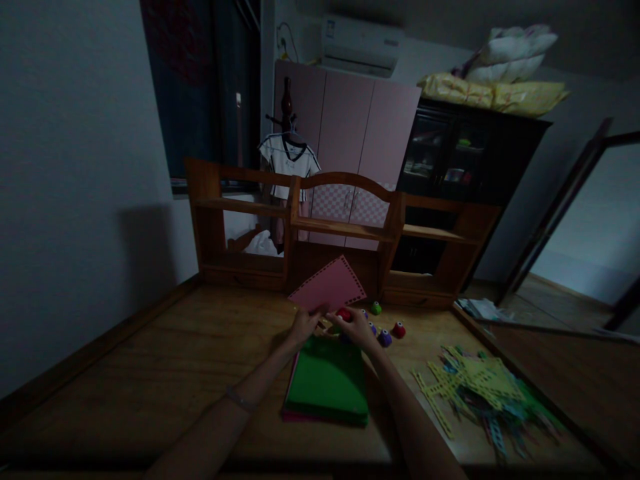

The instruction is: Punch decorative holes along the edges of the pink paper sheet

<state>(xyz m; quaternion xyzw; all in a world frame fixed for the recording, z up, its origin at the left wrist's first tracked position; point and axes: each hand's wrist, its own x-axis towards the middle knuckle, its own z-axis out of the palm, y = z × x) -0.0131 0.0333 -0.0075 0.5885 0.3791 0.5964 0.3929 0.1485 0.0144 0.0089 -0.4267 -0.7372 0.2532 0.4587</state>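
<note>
A pink sheet of paper (327, 287) with small holes along its edges is held tilted up above the table. My left hand (304, 325) is closed on its lower edge. My right hand (354, 327) is closed around a small red craft punch (343, 313) at the sheet's near edge; the fingers partly hide it. Just beneath both hands lies a stack of green sheets (327, 383), with pink showing under it. Beyond my right hand stand several more small punches, among them a purple one (385, 338), a red one (399, 329) and a green one (376, 308).
Cut yellow strips (485, 380) with punched holes, mixed with green and blue pieces, are heaped on the right of the wooden table (165, 360). A wooden shelf unit (345, 230) runs along the table's back edge. A wall (90, 200) borders the left side.
</note>
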